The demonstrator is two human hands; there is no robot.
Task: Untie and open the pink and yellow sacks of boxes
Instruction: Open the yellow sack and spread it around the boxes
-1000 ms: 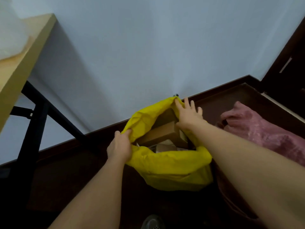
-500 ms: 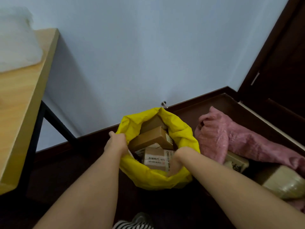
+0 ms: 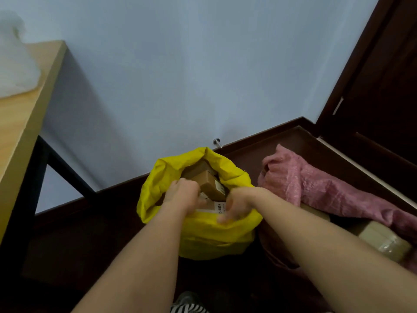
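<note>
The yellow sack (image 3: 209, 236) stands on the dark floor by the wall with its mouth wide open, showing several brown cardboard boxes (image 3: 211, 185) and a white labelled one. My left hand (image 3: 182, 195) reaches into the mouth from the left and rests on the boxes, its fingertips hidden. My right hand (image 3: 237, 206), blurred, curls its fingers over the sack's near rim. The pink sack (image 3: 316, 188) lies slumped to the right, apart from both hands, with tape-wrapped boxes (image 3: 383, 241) showing beside it.
A wooden table (image 3: 24, 123) on black legs stands at the left, with white wadding on top. A dark door and its frame (image 3: 372, 86) fill the right side. A metal door stop (image 3: 217, 142) sticks out of the wall behind the yellow sack. My striped shoe shows at the bottom.
My left hand let go of the sack's left rim and moved into the mouth, onto the boxes. My right hand shifted along the near rim. The view tilted slightly.
</note>
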